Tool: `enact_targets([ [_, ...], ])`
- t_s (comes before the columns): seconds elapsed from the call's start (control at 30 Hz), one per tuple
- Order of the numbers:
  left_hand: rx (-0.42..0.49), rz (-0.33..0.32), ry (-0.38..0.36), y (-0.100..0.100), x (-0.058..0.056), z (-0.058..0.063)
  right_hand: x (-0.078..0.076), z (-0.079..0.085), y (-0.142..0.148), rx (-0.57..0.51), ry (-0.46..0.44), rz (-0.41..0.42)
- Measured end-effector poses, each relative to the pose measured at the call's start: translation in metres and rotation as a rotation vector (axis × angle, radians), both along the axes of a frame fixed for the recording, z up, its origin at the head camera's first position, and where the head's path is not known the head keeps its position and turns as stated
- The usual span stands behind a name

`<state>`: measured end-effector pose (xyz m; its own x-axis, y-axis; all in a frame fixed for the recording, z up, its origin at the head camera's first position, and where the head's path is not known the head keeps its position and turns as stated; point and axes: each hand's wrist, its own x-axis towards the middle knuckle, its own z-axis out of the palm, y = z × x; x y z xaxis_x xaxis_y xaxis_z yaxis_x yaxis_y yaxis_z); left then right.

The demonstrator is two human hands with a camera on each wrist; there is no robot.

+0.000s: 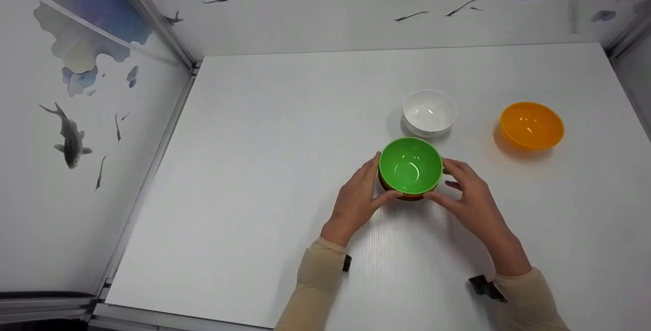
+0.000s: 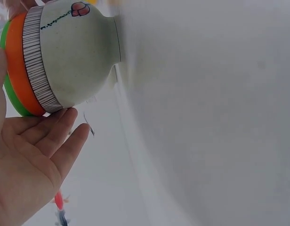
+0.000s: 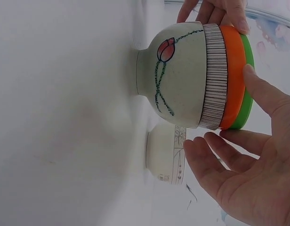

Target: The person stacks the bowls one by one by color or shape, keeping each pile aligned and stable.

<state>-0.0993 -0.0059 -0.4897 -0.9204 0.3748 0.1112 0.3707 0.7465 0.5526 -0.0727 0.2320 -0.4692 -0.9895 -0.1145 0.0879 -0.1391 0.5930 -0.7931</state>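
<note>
A nested stack of bowls stands on the white table. Its top is a green bowl (image 1: pixel 411 166), inside an orange bowl (image 3: pixel 234 77), which sits in a pale bowl (image 3: pixel 185 77) with a painted red flower and a striped band. My left hand (image 1: pixel 356 199) holds the stack from the left, thumb at the near rim and fingers along the side. From the right, my right hand (image 1: pixel 470 196) grips it the same way, its thumb on the orange and green rims. The wrist views show the pale bowl's foot at the table surface. Inside the green bowl nothing lies.
Just behind the stack stands a white bowl (image 1: pixel 430 112), with a line pattern on its outside in the right wrist view. A yellow-orange bowl (image 1: pixel 531 126) sits farther right. White panels with painted fish (image 1: pixel 71 138) border the table (image 1: pixel 244 168) at the left and back.
</note>
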Motion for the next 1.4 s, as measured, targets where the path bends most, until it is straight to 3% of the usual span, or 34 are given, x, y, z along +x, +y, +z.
enact_targets([
  [0.8,0.022,0.013,0.025,0.0009,-0.0008,0.0003,-0.0001,-0.0024,-0.0019,0.013,-0.006,-0.016],
  [1.1,0.045,0.01,-0.007,0.0004,-0.0002,0.0002,0.0001,-0.0028,-0.0014,0.009,-0.011,-0.011],
  [1.4,0.069,0.011,0.027,0.0006,0.0006,-0.0009,-0.0003,-0.0036,0.001,0.017,0.002,-0.003],
])
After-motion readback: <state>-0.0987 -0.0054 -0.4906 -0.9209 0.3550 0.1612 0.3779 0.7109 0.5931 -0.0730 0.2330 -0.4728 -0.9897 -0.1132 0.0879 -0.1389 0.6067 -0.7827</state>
